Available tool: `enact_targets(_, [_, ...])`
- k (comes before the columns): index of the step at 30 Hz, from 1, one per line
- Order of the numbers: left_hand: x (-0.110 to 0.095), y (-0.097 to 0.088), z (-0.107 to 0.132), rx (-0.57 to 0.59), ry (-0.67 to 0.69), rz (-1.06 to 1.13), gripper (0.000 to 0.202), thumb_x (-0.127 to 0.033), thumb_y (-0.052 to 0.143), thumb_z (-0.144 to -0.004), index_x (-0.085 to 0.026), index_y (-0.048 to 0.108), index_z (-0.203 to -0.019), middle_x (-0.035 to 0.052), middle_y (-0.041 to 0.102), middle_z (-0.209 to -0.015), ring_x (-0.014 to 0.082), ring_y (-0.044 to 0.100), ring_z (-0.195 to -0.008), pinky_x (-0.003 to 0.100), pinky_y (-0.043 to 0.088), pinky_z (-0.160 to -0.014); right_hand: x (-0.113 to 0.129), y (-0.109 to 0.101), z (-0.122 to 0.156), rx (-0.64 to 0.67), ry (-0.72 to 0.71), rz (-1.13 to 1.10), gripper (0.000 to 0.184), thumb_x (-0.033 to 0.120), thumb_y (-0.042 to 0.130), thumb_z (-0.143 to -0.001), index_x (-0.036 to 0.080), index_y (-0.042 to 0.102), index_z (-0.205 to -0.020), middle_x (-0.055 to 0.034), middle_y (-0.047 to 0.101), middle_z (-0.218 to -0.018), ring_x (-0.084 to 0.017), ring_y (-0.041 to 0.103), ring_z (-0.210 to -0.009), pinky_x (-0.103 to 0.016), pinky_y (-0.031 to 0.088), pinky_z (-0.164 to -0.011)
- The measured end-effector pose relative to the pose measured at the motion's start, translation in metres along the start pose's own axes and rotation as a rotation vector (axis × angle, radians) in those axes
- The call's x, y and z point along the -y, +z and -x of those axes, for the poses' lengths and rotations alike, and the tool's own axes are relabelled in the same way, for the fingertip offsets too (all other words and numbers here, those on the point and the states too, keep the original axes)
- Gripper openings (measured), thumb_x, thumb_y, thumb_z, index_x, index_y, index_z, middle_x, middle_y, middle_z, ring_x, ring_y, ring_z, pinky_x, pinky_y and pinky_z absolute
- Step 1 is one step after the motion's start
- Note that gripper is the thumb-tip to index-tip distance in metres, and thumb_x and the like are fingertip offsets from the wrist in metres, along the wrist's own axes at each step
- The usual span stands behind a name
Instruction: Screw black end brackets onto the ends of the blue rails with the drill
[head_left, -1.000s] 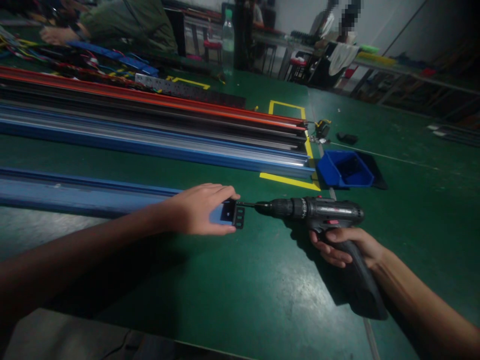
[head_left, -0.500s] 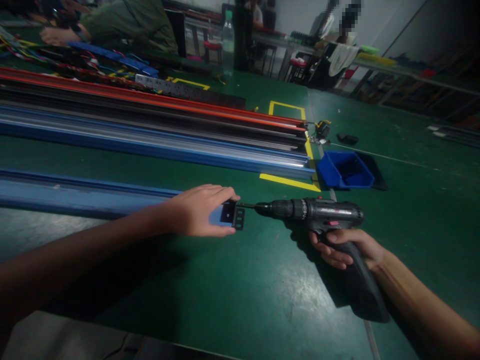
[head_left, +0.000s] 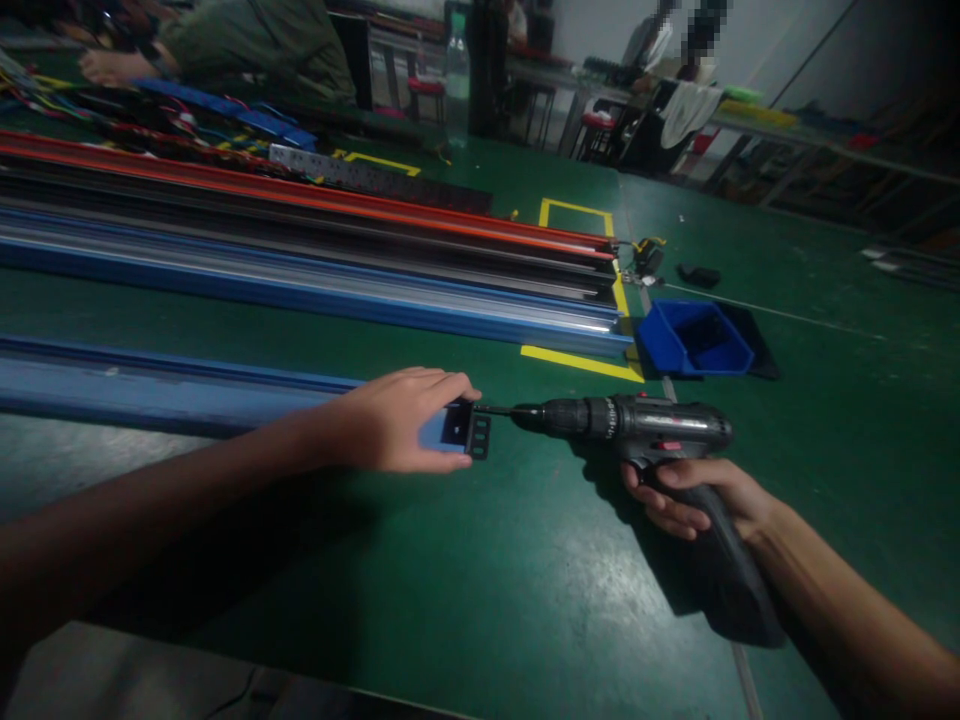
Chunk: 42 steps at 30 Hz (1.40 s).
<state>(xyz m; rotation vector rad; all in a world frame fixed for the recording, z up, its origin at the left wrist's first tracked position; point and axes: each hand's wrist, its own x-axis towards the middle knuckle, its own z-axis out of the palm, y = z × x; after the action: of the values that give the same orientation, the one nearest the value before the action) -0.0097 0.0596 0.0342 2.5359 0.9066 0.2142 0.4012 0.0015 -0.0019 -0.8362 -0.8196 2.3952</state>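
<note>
the tabletop (head_left: 480, 570) is smooth and green, with a glossy patch of light near its front edge. over it, the right hand (head_left: 686, 495) has its fingers wrapped round the curved grip of a matte black cordless drill (head_left: 664, 425), a body of dull plastic with a small red switch and a ridged, tapering chuck. a thin metal bit (head_left: 499, 410) runs from the chuck to the upper part of a black end plate (head_left: 480, 437) with squarish cut-outs (whether it sits in a screw is too small to tell). the left hand (head_left: 397, 420) grasps the end of a blue rail (head_left: 187, 385), thumb on the near side, fingers curled over the far side, just behind the plate. the rail lies on the tabletop, long, straight and satin-faced, with a raised lip along its far edge.

beyond it lie more channelled lengths side by side: glossy blue profiles (head_left: 315, 285), then dark ones, then an orange-red profile (head_left: 315, 190). yellow tape (head_left: 581, 363) edges their right ends, near an angular blue plastic bin (head_left: 697, 338). farther back are a perforated metal strip (head_left: 315, 163), tangled wires, a co-worker's olive sleeve (head_left: 259, 50) and a clear bottle (head_left: 457, 85).
</note>
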Motion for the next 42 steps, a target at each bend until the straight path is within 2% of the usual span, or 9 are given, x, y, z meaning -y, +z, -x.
enact_targets(15, [0.0004, 0.0002, 0.0001, 0.000, 0.001, -0.003, 0.058, -0.058, 0.068, -0.089, -0.019, 0.055, -0.130, 0.0087, 0.068, -0.121, 0.0248, 0.066, -0.113, 0.035, 0.046, -0.100, -0.0016, -0.0012, 0.0004, 0.008, -0.006, -0.012, 0.025, 0.022, 0.070, -0.090, 0.006, 0.077, -0.108, -0.0050, 0.066, -0.078, -0.001, 0.042, -0.041, -0.017, 0.051, -0.048])
enact_targets(32, [0.0003, 0.0005, 0.0000, -0.001, -0.004, -0.008, 0.058, -0.059, 0.067, -0.090, -0.019, 0.055, -0.130, 0.0083, 0.068, -0.121, 0.0251, 0.066, -0.113, 0.035, 0.045, -0.099, -0.0002, 0.0046, 0.0012, -0.048, -0.017, 0.012, 0.020, 0.020, 0.070, -0.090, 0.007, 0.077, -0.102, -0.0037, 0.066, -0.073, -0.002, 0.040, -0.039, -0.016, 0.051, -0.047])
enact_targets(42, [-0.0006, 0.0001, -0.0001, 0.003, -0.001, -0.011, 0.057, -0.058, 0.067, -0.090, -0.019, 0.055, -0.130, 0.0087, 0.068, -0.121, 0.0251, 0.066, -0.113, 0.034, 0.045, -0.099, -0.0013, 0.0029, 0.0010, -0.022, -0.018, 0.000, 0.018, 0.020, 0.070, -0.090, 0.006, 0.077, -0.100, -0.0034, 0.066, -0.073, -0.001, 0.041, -0.040, -0.016, 0.053, -0.048])
